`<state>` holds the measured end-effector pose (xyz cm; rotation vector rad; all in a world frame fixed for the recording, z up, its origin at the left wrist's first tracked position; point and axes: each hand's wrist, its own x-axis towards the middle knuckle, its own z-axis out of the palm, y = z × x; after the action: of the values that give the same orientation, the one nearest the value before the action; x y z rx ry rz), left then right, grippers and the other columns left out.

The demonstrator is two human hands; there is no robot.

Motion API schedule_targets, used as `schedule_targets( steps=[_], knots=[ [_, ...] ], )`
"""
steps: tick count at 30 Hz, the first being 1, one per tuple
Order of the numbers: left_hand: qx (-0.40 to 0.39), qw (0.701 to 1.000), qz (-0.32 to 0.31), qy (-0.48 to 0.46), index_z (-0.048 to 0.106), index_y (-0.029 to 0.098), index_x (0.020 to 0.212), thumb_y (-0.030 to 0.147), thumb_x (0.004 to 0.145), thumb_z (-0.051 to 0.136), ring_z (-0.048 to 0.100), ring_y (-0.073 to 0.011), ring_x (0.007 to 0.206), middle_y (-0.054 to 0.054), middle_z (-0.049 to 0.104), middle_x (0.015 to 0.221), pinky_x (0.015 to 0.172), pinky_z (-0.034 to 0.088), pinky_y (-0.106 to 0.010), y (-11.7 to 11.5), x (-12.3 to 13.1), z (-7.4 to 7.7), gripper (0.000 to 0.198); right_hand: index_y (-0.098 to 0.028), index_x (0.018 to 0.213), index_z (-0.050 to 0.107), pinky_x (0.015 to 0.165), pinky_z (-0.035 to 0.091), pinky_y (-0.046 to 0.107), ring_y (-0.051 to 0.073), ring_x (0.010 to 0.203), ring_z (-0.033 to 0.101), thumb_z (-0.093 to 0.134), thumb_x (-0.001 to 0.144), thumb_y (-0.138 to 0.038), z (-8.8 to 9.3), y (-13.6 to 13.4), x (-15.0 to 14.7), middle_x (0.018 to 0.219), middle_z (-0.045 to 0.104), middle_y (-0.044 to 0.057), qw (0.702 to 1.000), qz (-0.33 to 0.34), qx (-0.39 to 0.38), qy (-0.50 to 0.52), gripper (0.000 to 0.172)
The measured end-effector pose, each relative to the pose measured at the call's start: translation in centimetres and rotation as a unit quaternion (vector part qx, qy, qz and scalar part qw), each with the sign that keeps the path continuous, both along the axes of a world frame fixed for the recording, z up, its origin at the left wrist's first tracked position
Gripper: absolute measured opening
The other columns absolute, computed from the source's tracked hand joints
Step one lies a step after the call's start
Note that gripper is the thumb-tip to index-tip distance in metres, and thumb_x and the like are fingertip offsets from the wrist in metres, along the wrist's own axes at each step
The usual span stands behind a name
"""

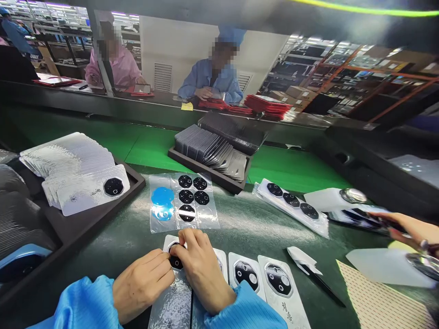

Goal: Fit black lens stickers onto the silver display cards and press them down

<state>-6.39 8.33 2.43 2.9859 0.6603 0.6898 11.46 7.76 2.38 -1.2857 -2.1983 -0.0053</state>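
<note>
A phone back cover (173, 301) lies on the bench in front of me. At its top end sits a black octagonal sticker (177, 263), partly hidden by my fingers. My right hand (202, 269) is closed over the sticker, thumb and fingers pinched at its upper edge. My left hand (144, 281) is closed too, its fingertips at the sticker's left edge. Side by side to the right are more covers, one with a shiny octagonal camera plate (246, 274) and another with a like plate (278, 278). Just beyond my hands is a clear sheet (214, 214) bearing several black octagonal stickers and blue film.
A fanned stack of white covers (75, 160) fills the left tray. A black tray (206, 169) of dark panels rests on the green belt (295, 169). Right are tweezers (325, 288), white bottles (332, 198) and another person's hand (411, 228). Two people sit opposite.
</note>
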Motion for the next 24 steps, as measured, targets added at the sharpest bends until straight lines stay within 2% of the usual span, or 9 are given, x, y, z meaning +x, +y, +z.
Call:
schedule_targets(
  steps=[3, 7, 11, 14, 17, 20, 22, 24],
  knots=[
    [-0.006, 1.0, -0.004, -0.002, 0.052, 0.015, 0.074, 0.002, 0.095, 0.038, 0.05, -0.0144, 0.068, -0.002, 0.051, 0.071, 0.069, 0.05, -0.032, -0.1, 0.0, 0.0, 0.028, -0.018, 0.081, 0.062, 0.07, 0.034, 0.032, 0.019, 0.084, 0.044, 0.049, 0.094, -0.009, 0.0, 0.0, 0.0, 0.09, 0.053, 0.005, 1.0, -0.013, -0.004, 0.022, 0.021],
    [-0.006, 1.0, 0.0, 0.007, 0.051, 0.015, 0.074, 0.003, 0.095, 0.038, 0.049, -0.0145, 0.069, -0.002, 0.052, 0.073, 0.069, 0.049, -0.032, -0.1, 0.0, -0.2, 0.028, -0.017, 0.077, 0.061, 0.067, 0.034, 0.032, 0.02, 0.081, 0.043, 0.05, 0.094, -0.011, -0.1, 0.1, -0.1, 0.087, 0.052, 0.005, 1.0, 0.005, 0.0, -0.013, 0.021],
    [-0.019, 1.0, -0.001, 0.003, 0.052, 0.015, 0.077, 0.004, 0.097, 0.038, 0.052, -0.0146, 0.072, -0.002, 0.053, 0.075, 0.075, 0.051, -0.033, 0.0, 0.0, -0.4, 0.027, -0.018, 0.08, 0.062, 0.069, 0.034, 0.031, 0.019, 0.083, 0.043, 0.048, 0.095, -0.01, 0.0, 0.0, 0.0, 0.088, 0.052, 0.005, 1.0, -0.004, -0.006, 0.023, 0.022],
    [-0.017, 1.0, -0.005, -0.001, 0.052, 0.015, 0.077, 0.005, 0.097, 0.038, 0.053, -0.0151, 0.073, -0.002, 0.054, 0.075, 0.074, 0.051, -0.033, 0.1, 0.1, -0.2, 0.027, -0.018, 0.08, 0.062, 0.068, 0.035, 0.032, 0.019, 0.082, 0.044, 0.05, 0.093, -0.009, -0.1, 0.0, -0.1, 0.088, 0.052, 0.005, 1.0, -0.015, -0.009, 0.011, 0.02],
    [-0.022, 1.0, -0.007, 0.0, 0.051, 0.015, 0.075, 0.005, 0.097, 0.037, 0.052, -0.0146, 0.071, -0.002, 0.054, 0.074, 0.072, 0.052, -0.033, 0.2, 0.1, 0.1, 0.028, -0.019, 0.076, 0.062, 0.066, 0.037, 0.031, 0.019, 0.081, 0.045, 0.055, 0.09, -0.009, -0.1, 0.2, -0.1, 0.087, 0.054, 0.005, 1.0, 0.002, -0.013, 0.003, 0.019],
    [-0.046, 0.999, -0.013, 0.001, 0.052, 0.015, 0.078, 0.005, 0.098, 0.035, 0.054, -0.0144, 0.074, -0.002, 0.055, 0.075, 0.076, 0.053, -0.033, 0.2, 0.1, 0.3, 0.028, -0.021, 0.08, 0.067, 0.068, 0.041, 0.03, 0.019, 0.082, 0.049, 0.054, 0.091, -0.011, 1.1, 0.5, 1.0, 0.084, 0.054, 0.004, 0.989, -0.011, -0.036, 0.14, 0.02],
    [-0.052, 0.998, -0.02, 0.001, 0.052, 0.015, 0.079, 0.005, 0.097, 0.035, 0.057, -0.0152, 0.08, -0.003, 0.056, 0.077, 0.083, 0.053, -0.035, 0.2, 0.0, 0.3, 0.027, -0.023, 0.089, 0.069, 0.073, 0.044, 0.032, 0.019, 0.084, 0.052, 0.052, 0.093, -0.015, 2.5, 0.4, 2.5, 0.085, 0.056, 0.003, 0.96, -0.049, -0.056, 0.27, 0.019],
    [-0.049, 0.998, -0.026, 0.002, 0.052, 0.015, 0.079, 0.005, 0.097, 0.035, 0.058, -0.0162, 0.084, -0.003, 0.057, 0.077, 0.087, 0.053, -0.036, 0.2, -0.2, 0.3, 0.026, -0.024, 0.091, 0.07, 0.073, 0.046, 0.031, 0.019, 0.085, 0.056, 0.058, 0.091, -0.02, 4.0, -0.3, 4.3, 0.088, 0.06, 0.003, 0.913, -0.089, -0.083, 0.39, 0.012]
  ],
)
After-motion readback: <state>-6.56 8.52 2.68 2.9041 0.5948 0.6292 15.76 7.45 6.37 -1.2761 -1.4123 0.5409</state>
